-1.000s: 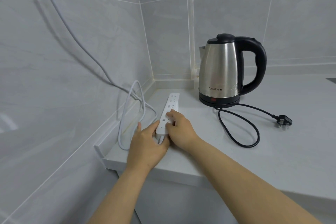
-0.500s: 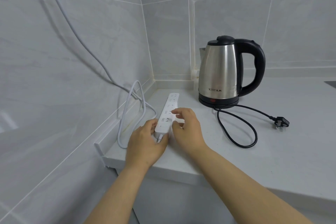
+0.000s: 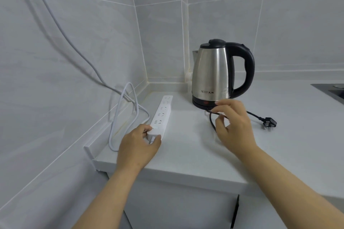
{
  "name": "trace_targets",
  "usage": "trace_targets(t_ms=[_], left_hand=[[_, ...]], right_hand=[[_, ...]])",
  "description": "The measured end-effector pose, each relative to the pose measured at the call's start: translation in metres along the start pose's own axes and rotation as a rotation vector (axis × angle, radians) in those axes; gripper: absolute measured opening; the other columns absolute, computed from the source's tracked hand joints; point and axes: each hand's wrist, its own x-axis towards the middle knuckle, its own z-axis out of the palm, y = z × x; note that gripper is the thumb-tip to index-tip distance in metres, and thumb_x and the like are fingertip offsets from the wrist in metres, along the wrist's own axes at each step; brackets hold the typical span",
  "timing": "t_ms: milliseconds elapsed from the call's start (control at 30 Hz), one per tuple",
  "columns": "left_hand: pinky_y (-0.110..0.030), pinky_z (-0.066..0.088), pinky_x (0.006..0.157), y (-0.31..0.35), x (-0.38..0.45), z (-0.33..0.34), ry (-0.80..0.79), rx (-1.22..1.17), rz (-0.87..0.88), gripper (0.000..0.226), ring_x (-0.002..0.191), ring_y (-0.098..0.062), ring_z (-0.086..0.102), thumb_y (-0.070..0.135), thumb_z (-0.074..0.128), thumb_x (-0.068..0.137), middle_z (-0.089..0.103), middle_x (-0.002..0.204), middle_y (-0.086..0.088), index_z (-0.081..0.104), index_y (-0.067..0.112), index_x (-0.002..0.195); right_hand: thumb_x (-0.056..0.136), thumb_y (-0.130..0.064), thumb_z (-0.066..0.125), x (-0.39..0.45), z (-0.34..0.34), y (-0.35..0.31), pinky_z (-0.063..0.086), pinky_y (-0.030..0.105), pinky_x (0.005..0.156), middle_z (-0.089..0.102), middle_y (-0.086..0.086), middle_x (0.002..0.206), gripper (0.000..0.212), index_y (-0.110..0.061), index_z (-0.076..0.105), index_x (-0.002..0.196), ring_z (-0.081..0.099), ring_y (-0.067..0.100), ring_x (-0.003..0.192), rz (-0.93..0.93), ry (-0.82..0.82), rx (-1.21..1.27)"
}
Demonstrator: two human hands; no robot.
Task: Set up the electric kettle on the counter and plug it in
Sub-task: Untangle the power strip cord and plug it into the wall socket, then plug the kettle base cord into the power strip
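Since half a second ago the right hand (image 3: pixel 235 126) has left the power strip (image 3: pixel 161 115) and reached right, fingers loosely spread over the black cord (image 3: pixel 212 123), not yet closed on it. Left hand (image 3: pixel 138 147) holds the strip's near end on the worktop (image 3: pixel 186 150). Behind the right grip stands the kettle (image 3: pixel 214 72); its plug (image 3: pixel 269 122) lies farther right, unplugged, so plugging in remains. White cable (image 3: pixel 119 117) loops left of the strip; nothing blocks the sockets.
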Motion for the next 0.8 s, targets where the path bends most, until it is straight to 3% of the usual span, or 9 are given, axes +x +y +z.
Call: trace_targets(t_ms=[100,167,300,367,467,533,633,733,800], left_hand=[[-0.027,0.053,0.085,0.0,-0.001,0.0,0.0,0.004,0.003,0.032,0.104,-0.005,0.063,0.034,0.071,0.079,0.068,0.115,0.009,0.063,0.024,0.108],[-0.029,0.054,0.084,0.001,-0.002,0.0,0.001,0.007,0.005,0.031,0.104,-0.005,0.063,0.034,0.07,0.079,0.068,0.115,0.009,0.063,0.024,0.108],[-0.032,0.056,0.084,0.0,-0.002,0.0,0.001,0.012,0.005,0.031,0.104,-0.005,0.063,0.035,0.07,0.079,0.068,0.116,0.009,0.062,0.026,0.107],[-0.032,0.056,0.084,-0.001,-0.002,0.0,0.001,0.009,0.007,0.03,0.104,-0.005,0.063,0.035,0.07,0.079,0.068,0.116,0.009,0.062,0.026,0.107],[-0.03,0.056,0.084,-0.001,-0.002,0.0,-0.003,0.007,0.015,0.03,0.105,-0.005,0.063,0.035,0.07,0.08,0.067,0.119,0.008,0.062,0.026,0.107],[-0.03,0.056,0.083,-0.001,-0.002,0.0,-0.009,0.006,0.017,0.03,0.106,-0.005,0.063,0.035,0.07,0.08,0.067,0.12,0.007,0.061,0.026,0.108],[-0.029,0.056,0.084,-0.002,-0.002,0.0,-0.011,0.007,0.022,0.031,0.106,-0.005,0.063,0.035,0.07,0.08,0.067,0.12,0.007,0.061,0.026,0.108],[-0.03,0.056,0.084,-0.003,-0.002,0.0,-0.013,0.008,0.023,0.031,0.106,-0.006,0.063,0.036,0.07,0.081,0.067,0.12,0.006,0.061,0.025,0.109],[-0.03,0.056,0.084,-0.002,-0.002,0.0,-0.015,0.005,0.019,0.031,0.106,-0.006,0.063,0.036,0.07,0.081,0.067,0.12,0.007,0.061,0.026,0.109]], right_hand=[[0.072,0.0,0.051,-0.001,-0.012,0.028,0.041,0.043,0.087,0.062,0.012,0.107,0.024,-0.004,0.068,0.088,0.056,0.032,0.102,0.112,0.014,-0.248],[0.074,-0.002,0.054,-0.003,-0.02,0.041,0.034,0.046,0.095,0.058,0.014,0.119,0.026,-0.005,0.068,0.096,0.05,0.034,0.116,0.322,-0.009,-0.368],[0.082,-0.012,0.055,-0.003,-0.036,0.053,0.02,0.046,0.11,0.04,0.014,0.14,0.042,-0.008,0.056,0.123,0.028,0.03,0.136,0.805,-0.209,-0.437],[0.082,-0.013,0.052,-0.004,-0.039,0.055,0.021,0.045,0.11,0.036,0.015,0.142,0.047,-0.01,0.049,0.13,0.031,0.034,0.133,0.917,-0.307,-0.452],[0.082,-0.006,0.048,-0.007,-0.039,0.058,0.033,0.045,0.103,0.038,0.015,0.139,0.051,-0.014,0.049,0.132,0.043,0.04,0.12,0.879,-0.358,-0.487],[0.081,0.001,0.046,-0.008,-0.039,0.059,0.037,0.042,0.096,0.04,0.014,0.135,0.051,-0.016,0.054,0.128,0.041,0.039,0.116,0.847,-0.323,-0.464],[0.078,0.012,0.043,-0.01,-0.039,0.059,0.038,0.031,0.085,0.043,0.013,0.126,0.048,-0.013,0.063,0.113,0.038,0.035,0.114,0.791,-0.22,-0.304],[0.076,0.017,0.044,-0.009,-0.039,0.054,0.042,0.018,0.071,0.041,0.004,0.112,0.045,-0.01,0.067,0.103,0.05,0.023,0.102,0.761,-0.142,-0.119],[0.075,0.018,0.047,-0.008,-0.039,0.048,0.042,0.019,0.078,0.042,0.001,0.108,0.043,-0.009,0.068,0.101,0.053,0.02,0.09,0.709,-0.09,-0.078]])
